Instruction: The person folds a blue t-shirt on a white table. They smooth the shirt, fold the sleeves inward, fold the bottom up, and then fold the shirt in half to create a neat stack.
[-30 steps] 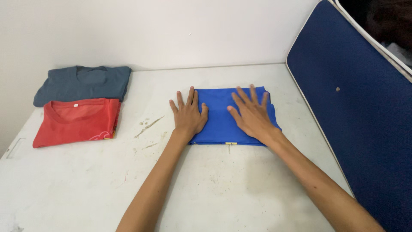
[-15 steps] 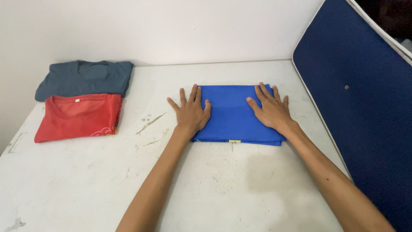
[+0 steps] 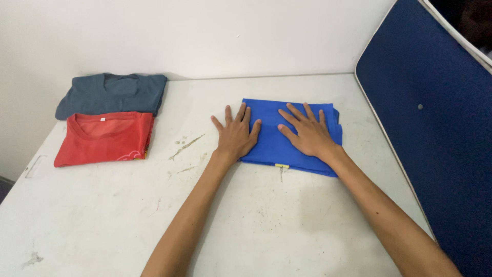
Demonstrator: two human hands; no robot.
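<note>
Head view. Folded blue garment [image 3: 287, 136] lies flat on white table [image 3: 256, 225], right of centre, near blue panel [image 3: 435, 128]. Left hand [image 3: 237, 136] rests palm-down on garment's left edge, fingers spread, gripping nothing (outer fingers overhang onto table). Right hand [image 3: 307, 134] lies flat on garment's middle-right, fingers splayed, also holding nothing. Small yellow tag [image 3: 281, 165] shows at near edge. Far left, well apart: folded red shirt [image 3: 105, 137] w/ folded grey shirt [image 3: 114, 93] just behind it.
</note>
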